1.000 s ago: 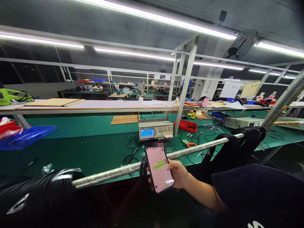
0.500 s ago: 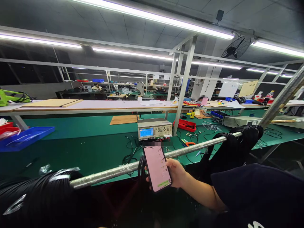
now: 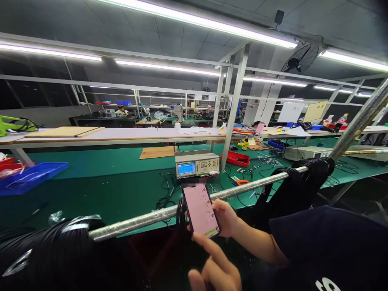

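My right hand (image 3: 227, 218) holds a smartphone (image 3: 200, 210) upright, with its thumb on the near right edge and fingertips showing at the left edge. A pale pink chat screen is lit on it, too small to read. My left hand (image 3: 216, 266) rises from the bottom edge with its index finger stretched out and the others bent. That fingertip overlaps the phone's lower left corner; whether it touches, I cannot tell. Just behind the phone runs a shiny metal bar (image 3: 136, 220), with a few black cables (image 3: 180, 210) hanging over it.
Thick bundles of black cable hang at the bar's left (image 3: 57, 250) and right (image 3: 297, 182). Beyond lies a green bench (image 3: 121, 182) with a bench meter (image 3: 197, 163), a red tray (image 3: 238, 159) and a blue bin (image 3: 33, 178). A shelf (image 3: 136, 132) spans above it. Other people sit far back.
My left hand has come up into view from below, its index finger now at the phone's lower left corner. My right hand still holds the phone in nearly the same place.
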A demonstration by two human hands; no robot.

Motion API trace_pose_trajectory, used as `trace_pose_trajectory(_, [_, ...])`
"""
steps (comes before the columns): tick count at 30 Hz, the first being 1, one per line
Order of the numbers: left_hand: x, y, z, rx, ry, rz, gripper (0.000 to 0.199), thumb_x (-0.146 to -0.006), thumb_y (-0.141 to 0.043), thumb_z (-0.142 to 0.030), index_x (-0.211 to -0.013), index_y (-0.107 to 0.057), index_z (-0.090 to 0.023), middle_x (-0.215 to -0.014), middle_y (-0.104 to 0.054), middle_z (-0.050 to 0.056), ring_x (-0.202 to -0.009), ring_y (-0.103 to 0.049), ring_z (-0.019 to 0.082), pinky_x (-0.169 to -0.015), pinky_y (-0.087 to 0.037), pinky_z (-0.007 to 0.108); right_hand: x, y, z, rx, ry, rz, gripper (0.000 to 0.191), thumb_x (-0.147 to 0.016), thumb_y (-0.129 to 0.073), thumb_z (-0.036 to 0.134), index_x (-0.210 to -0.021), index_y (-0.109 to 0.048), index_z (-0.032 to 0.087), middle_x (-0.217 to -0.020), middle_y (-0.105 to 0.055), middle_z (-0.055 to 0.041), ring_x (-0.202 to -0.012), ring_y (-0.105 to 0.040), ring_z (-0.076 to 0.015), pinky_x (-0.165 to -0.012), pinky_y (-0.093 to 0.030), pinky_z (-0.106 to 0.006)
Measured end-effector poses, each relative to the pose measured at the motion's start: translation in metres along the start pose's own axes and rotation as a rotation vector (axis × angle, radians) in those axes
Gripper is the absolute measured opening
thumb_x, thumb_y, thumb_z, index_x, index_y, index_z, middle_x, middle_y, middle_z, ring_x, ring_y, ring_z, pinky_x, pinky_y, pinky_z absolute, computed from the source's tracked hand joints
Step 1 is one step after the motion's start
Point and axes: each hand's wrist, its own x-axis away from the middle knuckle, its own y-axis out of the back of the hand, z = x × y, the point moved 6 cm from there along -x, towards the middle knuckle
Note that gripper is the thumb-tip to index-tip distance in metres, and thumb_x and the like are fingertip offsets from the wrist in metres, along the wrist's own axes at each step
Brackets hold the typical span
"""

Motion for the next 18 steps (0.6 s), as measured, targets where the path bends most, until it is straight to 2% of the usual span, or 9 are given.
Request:
trace_pose_trajectory(3, [-0.003,-0.022,-0.014,-0.017,-0.193,0.297,0.044,-0.094,-0.042,-0.007,-0.133,-0.058,-0.019,-0.068,-0.056,-0.005,-0.048,-0.022,0.006,-0.052,-0.038,0.027,0.001,0.001,0.000,-0.003,-0.018,-0.018,0.046,-0.073,-0.047,0.041,-0.105,-0.076,0.027,-0.125,-0.069,-0.0055,-0.098,-0.071,-0.0296,-0.084,-0.058,-0.041])
trace_pose_trajectory(5, [-0.010,-0.023,-0.016,-0.027,-0.261,0.361,0.050,-0.096,-0.028,-0.002,-0.132,-0.058,-0.018,-0.092,-0.065,0.003,-0.050,-0.023,0.005,-0.052,-0.037,0.027,0.002,0.001,0.001,0.007,-0.019,-0.040,0.043,-0.074,-0.046,0.043,-0.102,-0.076,0.030,-0.125,-0.069,-0.0045,-0.100,-0.070,-0.0325,-0.084,-0.058,-0.045])
trace_pose_trajectory(7, [-0.016,-0.019,-0.017,0.028,-0.261,0.339,0.066,-0.094,-0.006,0.002,-0.133,-0.057,-0.017,-0.095,-0.068,0.005,-0.049,-0.024,0.005,-0.052,-0.036,0.028,0.001,0.000,0.003,0.030,-0.017,-0.054,0.044,-0.075,-0.042,0.044,-0.101,-0.075,0.031,-0.126,-0.068,-0.0039,-0.103,-0.069,-0.0344,-0.083,-0.057,-0.047])
trace_pose_trajectory(9, [-0.015,-0.019,-0.020,0.100,-0.221,0.292,0.073,-0.094,0.003,0.001,-0.132,-0.057,-0.018,-0.087,-0.069,0.002,-0.047,-0.025,0.006,-0.052,-0.036,0.027,0.002,-0.001,0.004,0.074,-0.025,-0.078,0.046,-0.077,-0.037,0.044,-0.100,-0.075,0.032,-0.125,-0.068,-0.0036,-0.105,-0.069,-0.0346,-0.080,-0.057,-0.047])
trace_pose_trajectory(11, [-0.008,-0.026,-0.022,0.110,-0.159,0.230,0.062,-0.096,-0.010,0.000,-0.130,-0.059,-0.019,-0.091,-0.071,0.000,-0.047,-0.025,0.005,-0.052,-0.038,0.026,0.002,0.001,0.003,0.140,-0.056,-0.139,0.048,-0.079,-0.032,0.046,-0.098,-0.074,0.034,-0.121,-0.071,-0.0041,-0.104,-0.068,-0.0349,-0.074,-0.057,-0.046])
trace_pose_trajectory(14, [0.008,-0.039,-0.015,0.074,-0.020,0.146,0.053,-0.092,-0.031,0.006,-0.129,-0.059,-0.020,-0.100,-0.072,0.000,-0.047,-0.024,0.005,-0.051,-0.038,0.024,0.004,0.010,0.002,0.221,-0.103,-0.268,0.047,-0.080,-0.029,0.052,-0.088,-0.073,0.036,-0.102,-0.076,-0.0075,-0.092,-0.071,-0.0360,-0.062,-0.056,-0.046])
trace_pose_trajectory(18, [0.021,-0.049,0.010,0.263,0.211,0.196,0.053,-0.098,-0.018,-0.004,-0.128,-0.060,-0.017,-0.074,-0.069,-0.003,-0.045,-0.021,0.008,-0.048,-0.037,0.026,0.006,0.021,-0.001,0.164,-0.102,-0.344,0.036,-0.075,-0.038,0.051,-0.067,-0.069,0.036,-0.077,-0.077,-0.0090,-0.073,-0.071,-0.0339,-0.052,-0.054,-0.043])
